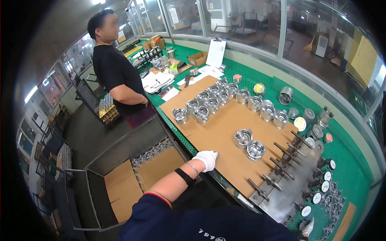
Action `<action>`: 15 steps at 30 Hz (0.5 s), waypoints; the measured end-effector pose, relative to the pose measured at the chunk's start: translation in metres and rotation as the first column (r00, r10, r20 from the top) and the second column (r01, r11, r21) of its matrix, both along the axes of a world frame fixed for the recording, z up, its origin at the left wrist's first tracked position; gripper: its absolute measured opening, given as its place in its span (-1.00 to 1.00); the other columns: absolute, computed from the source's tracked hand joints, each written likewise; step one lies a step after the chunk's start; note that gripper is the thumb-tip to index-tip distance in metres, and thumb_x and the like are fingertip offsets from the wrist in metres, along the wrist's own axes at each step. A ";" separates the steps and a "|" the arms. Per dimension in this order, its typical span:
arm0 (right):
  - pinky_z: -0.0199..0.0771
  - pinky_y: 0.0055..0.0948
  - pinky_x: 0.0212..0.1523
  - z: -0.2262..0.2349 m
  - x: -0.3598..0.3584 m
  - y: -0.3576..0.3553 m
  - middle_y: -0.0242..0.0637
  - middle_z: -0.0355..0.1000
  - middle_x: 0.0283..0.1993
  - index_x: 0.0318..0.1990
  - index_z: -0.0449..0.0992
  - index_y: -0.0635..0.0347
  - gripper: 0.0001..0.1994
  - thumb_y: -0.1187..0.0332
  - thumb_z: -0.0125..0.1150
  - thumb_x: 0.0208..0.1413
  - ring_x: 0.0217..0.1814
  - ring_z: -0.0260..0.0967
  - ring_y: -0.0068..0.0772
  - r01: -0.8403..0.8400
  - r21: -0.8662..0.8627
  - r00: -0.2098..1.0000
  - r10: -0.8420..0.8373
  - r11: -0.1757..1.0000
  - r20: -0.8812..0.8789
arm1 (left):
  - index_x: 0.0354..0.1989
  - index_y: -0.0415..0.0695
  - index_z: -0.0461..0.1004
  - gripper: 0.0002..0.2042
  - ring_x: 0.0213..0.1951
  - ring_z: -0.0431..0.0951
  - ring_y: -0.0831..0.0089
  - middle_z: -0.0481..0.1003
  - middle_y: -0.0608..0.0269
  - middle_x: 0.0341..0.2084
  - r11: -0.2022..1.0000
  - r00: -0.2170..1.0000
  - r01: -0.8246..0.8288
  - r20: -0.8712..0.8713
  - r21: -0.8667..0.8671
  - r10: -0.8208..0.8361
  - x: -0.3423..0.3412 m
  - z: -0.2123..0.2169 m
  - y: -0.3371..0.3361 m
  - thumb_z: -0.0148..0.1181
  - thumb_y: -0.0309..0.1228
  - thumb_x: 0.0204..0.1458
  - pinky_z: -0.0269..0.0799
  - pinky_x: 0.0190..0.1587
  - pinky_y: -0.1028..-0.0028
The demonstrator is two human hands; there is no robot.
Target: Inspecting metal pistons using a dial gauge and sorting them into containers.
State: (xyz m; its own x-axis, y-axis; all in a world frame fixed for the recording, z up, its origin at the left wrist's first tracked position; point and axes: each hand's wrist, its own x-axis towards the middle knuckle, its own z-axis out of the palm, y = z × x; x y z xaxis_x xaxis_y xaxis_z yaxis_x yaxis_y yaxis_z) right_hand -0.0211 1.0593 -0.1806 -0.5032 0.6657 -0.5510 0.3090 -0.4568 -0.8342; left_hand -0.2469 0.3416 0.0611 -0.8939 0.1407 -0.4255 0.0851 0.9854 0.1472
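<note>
My left hand (pixel 207 160), in a white glove, rests at the near edge of the brown cardboard sheet (pixel 229 160) on the bench. A fingertip points right and nothing shows in that hand. Two silver metal pistons (pixel 255 150), hollow side up, stand to its right. At the lower right edge is my gloved right hand (pixel 308 228), beside a row of dial gauges (pixel 317 198). Its fingers are small and partly cut from sight, so what it holds, if anything, I cannot make out. More pistons (pixel 200 114) stand in rows farther back on the cardboard.
A metal plate with upright bar fixtures (pixel 286 154) lies between the cardboard and the gauges. Round metal pieces (pixel 286 95) stand on the green mat (pixel 277 82). A person in black (pixel 120 72) stands at far left. A metal-framed cart (pixel 98 172) holds pistons and cardboard.
</note>
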 end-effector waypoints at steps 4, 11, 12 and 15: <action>0.24 -0.39 -0.36 0.001 0.038 0.014 -0.27 0.33 -0.35 -0.15 0.39 0.08 -0.60 -0.08 0.13 0.19 -0.38 0.28 -0.28 -0.037 -0.034 0.991 0.041 0.999 0.126 | 0.16 -0.19 0.42 -0.50 0.05 0.53 0.01 0.51 -0.05 0.04 0.997 0.998 -0.011 -0.066 -0.077 0.006 -0.021 0.006 -0.035 0.08 -0.49 -0.07 0.47 0.07 0.19; 0.33 -0.19 0.24 0.004 0.086 0.015 0.02 0.44 0.16 0.24 0.35 0.20 -0.35 0.05 0.36 0.06 0.19 0.41 0.02 -0.306 0.236 0.848 0.151 0.922 0.508 | 0.10 -0.19 0.44 -0.62 0.08 0.52 0.05 0.48 -0.03 0.06 0.995 0.992 -0.026 -0.127 -0.098 0.014 -0.044 -0.002 -0.069 0.03 -0.48 0.07 0.47 0.09 0.21; 0.35 -0.17 0.21 0.014 0.090 0.002 0.03 0.45 0.15 0.22 0.36 0.18 -0.38 0.07 0.35 0.06 0.18 0.41 0.01 -0.440 0.348 0.761 0.138 0.828 0.634 | 0.13 -0.19 0.42 -0.56 0.10 0.51 0.04 0.45 -0.03 0.10 0.995 0.993 -0.030 -0.115 -0.094 0.020 -0.047 -0.002 -0.069 0.07 -0.50 0.00 0.46 0.10 0.21; 0.43 -0.13 0.12 0.075 0.096 -0.069 0.05 0.48 0.11 0.19 0.39 0.11 -0.46 0.13 0.33 0.07 0.16 0.44 -0.01 -0.801 0.458 0.462 -0.089 0.386 0.883 | 0.16 -0.20 0.40 -0.48 0.14 0.48 0.04 0.41 -0.02 0.16 0.996 0.992 -0.044 -0.125 -0.078 0.034 -0.055 -0.008 -0.070 0.16 -0.54 -0.09 0.46 0.11 0.20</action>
State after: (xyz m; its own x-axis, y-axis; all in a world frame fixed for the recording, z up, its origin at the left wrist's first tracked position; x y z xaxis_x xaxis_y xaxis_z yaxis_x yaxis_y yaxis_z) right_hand 0.0744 0.9907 -0.1055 -0.5556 0.8075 -0.1981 0.8265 0.5624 -0.0253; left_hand -0.3022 0.2721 0.0529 -0.9443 0.0741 -0.3206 0.0587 0.9966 0.0576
